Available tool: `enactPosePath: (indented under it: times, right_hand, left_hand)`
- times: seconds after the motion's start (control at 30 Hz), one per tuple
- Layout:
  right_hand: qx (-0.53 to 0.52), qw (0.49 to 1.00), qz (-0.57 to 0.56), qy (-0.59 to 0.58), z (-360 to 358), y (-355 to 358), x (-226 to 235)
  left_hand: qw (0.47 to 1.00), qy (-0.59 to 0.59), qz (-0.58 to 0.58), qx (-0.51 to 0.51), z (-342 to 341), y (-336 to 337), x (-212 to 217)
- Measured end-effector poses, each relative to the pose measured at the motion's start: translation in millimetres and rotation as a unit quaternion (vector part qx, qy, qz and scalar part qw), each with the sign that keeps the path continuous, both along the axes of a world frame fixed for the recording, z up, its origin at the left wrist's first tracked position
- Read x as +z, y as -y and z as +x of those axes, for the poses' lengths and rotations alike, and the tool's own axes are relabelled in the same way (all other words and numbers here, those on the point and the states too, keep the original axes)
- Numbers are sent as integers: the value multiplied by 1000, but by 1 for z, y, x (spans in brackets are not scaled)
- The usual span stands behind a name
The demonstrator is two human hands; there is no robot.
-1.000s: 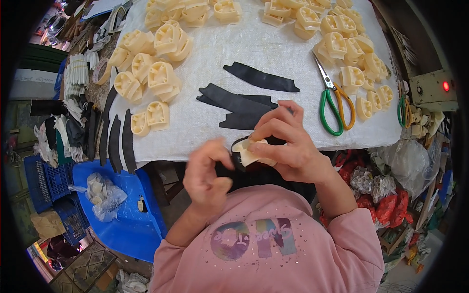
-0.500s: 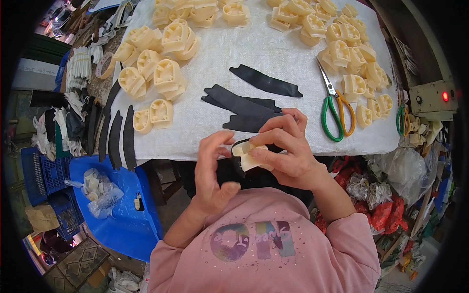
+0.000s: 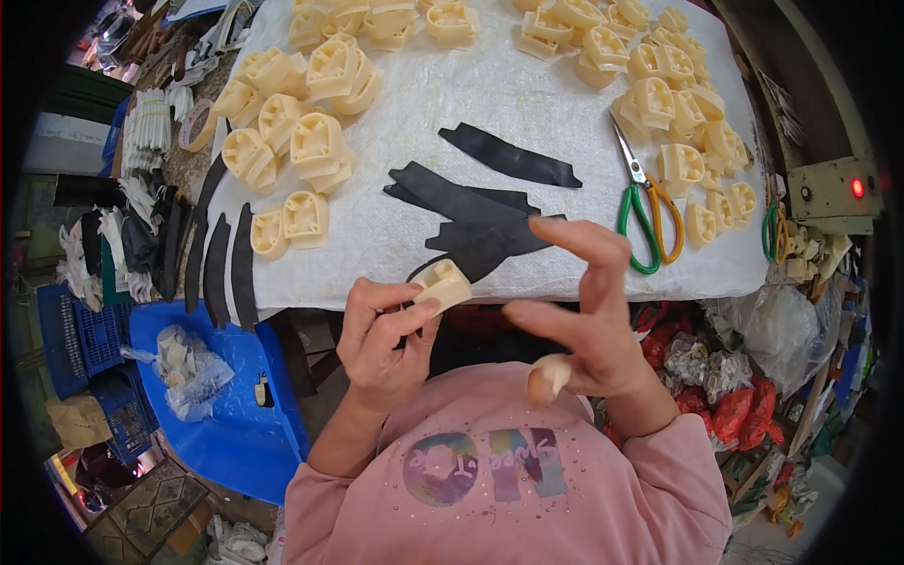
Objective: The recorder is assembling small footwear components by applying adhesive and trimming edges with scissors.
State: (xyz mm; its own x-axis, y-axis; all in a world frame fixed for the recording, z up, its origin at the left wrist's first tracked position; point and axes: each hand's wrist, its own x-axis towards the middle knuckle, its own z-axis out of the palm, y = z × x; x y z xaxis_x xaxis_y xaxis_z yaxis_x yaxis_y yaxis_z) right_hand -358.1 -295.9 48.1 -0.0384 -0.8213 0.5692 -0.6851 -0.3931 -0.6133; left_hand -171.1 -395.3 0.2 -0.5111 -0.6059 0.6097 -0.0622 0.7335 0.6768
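My left hand (image 3: 384, 341) pinches a small hollow cream plastic piece (image 3: 444, 286) at the table's front edge. A black strip (image 3: 482, 264) runs from behind that piece onto the table; how the two are joined I cannot tell. My right hand (image 3: 595, 325) stands apart to the right, its fingers stretched and spread, holding nothing that shows. Something cream (image 3: 557, 370) appears to be wrapped round its thumb. Several black strips (image 3: 461, 200) lie overlapping beyond my hands, and a single black strip (image 3: 510, 156) lies farther off.
Heaps of cream plastic pieces (image 3: 325, 151) cover the table's left, back and right. Scissors (image 3: 650, 215) with green and yellow handles lie at the right. More black strips (image 3: 242, 268) hang over the left front edge. A blue chair (image 3: 226, 424) stands below left.
My right hand has let go of the cream plastic piece and moved off to the right, opening. My left hand has closed on the piece, which has turned and shifted slightly left.
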Motion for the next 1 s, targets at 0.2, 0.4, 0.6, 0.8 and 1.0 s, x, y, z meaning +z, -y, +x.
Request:
enactPosePath:
  times: [0.2,0.4,0.6,0.8,1.0]
  right_hand:
    - [-60,945,107,305,28,-15,-56]
    - [-46,760,162,627,36,-18,-63]
    - [-87,736,195,643,44,-14,-53]
    - [6,627,185,756,39,-13,-60]
    - [9,724,92,683,38,-15,-59]
  left_hand:
    - [999,-41,12,-29,-5,-3,4]
    - [991,-95,89,-30,-4,-12,-4]
    - [997,-60,29,-41,-2,-7,6]
    - [1000,-19,-15,-15,-2,-9,12]
    - [991,-93,15,-95,-10,-11,0]
